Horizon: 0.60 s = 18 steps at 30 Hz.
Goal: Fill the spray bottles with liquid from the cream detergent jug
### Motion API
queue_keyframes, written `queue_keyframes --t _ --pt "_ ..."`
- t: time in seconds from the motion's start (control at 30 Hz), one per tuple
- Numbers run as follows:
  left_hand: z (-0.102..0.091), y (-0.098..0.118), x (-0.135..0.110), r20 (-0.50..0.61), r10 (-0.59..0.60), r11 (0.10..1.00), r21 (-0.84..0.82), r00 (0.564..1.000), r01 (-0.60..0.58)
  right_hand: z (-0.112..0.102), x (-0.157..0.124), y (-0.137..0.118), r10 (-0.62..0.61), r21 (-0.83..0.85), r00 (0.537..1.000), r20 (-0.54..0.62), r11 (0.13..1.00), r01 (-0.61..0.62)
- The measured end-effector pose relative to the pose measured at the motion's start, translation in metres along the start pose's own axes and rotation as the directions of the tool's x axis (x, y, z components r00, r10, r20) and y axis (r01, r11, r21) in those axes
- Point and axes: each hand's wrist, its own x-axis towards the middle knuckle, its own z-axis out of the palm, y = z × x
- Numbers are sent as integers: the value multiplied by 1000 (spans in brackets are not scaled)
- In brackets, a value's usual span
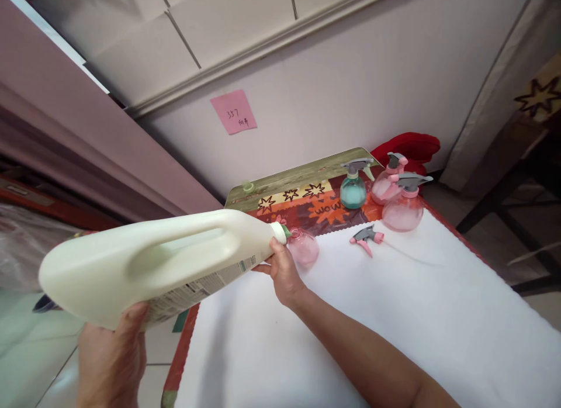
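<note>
A large cream detergent jug [109,250] lies tilted in the air, its green spout at the mouth of an open pink bottle [305,248]. My left hand [116,349] grips the jug's base from below, thumb along its side. Around the neck, just under the spout, my right hand [283,268] is closed. The pink bottle stands on the white sheet without its top. Right of it lies a loose grey-and-pink spray head [367,238] with a thin tube. Whether liquid is flowing cannot be made out.
A teal spray bottle [353,192] and two pink spray bottles [402,212] stand at the table's far right. A pale green cap [248,187] is near the back edge. A pink note [234,111] is on the wall. A dark stool [504,203] stands to the right.
</note>
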Motion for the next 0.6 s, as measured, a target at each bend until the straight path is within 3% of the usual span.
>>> queue_keyframes --t 0.1,0.23,0.4,0.6 --pt "3 7 -2 43 17 1000 -24 999 -16 0 0 -1 1 -2 1000 -5 1000 -2" --pt "6 19 -7 18 -26 997 76 999 24 1 0 -1 1 -3 1000 0 1000 -1" --pt "9 29 -8 21 -51 996 70 998 49 0 0 0 -1 4 1000 0 1000 1" --pt "6 19 -2 4 -35 994 99 999 35 0 0 0 1 5 1000 1 1000 -1"
